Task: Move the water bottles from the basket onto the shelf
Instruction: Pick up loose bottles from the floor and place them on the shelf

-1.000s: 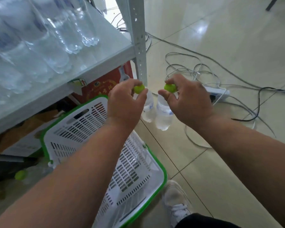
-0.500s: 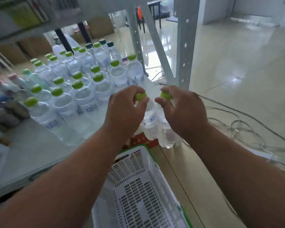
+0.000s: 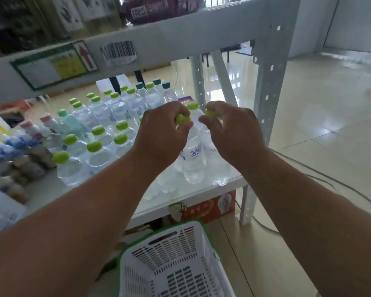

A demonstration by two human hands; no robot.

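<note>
Gripping green-capped bottles by their caps: left hand point(image 3: 159, 133) one bottle point(image 3: 192, 155), right hand point(image 3: 234, 129) another point(image 3: 220, 168), both over the shelf point(image 3: 180, 196) edge, above the basket point(image 3: 176, 260).

Bright daylight fills the scene, strongest from the upper right, where the glossy floor point(image 3: 321, 116) throws back broad white glare and streaky reflections. The shelf point(image 3: 193, 196) surface shines pale, and the clear bottles point(image 3: 99, 155) on it catch soft highlights. Shadows are faint and diffuse. The wide lens bows the upright post point(image 3: 268, 86) and stretches the forearms near the lower edges. The left edge and top corners are smeared and soft.
</note>
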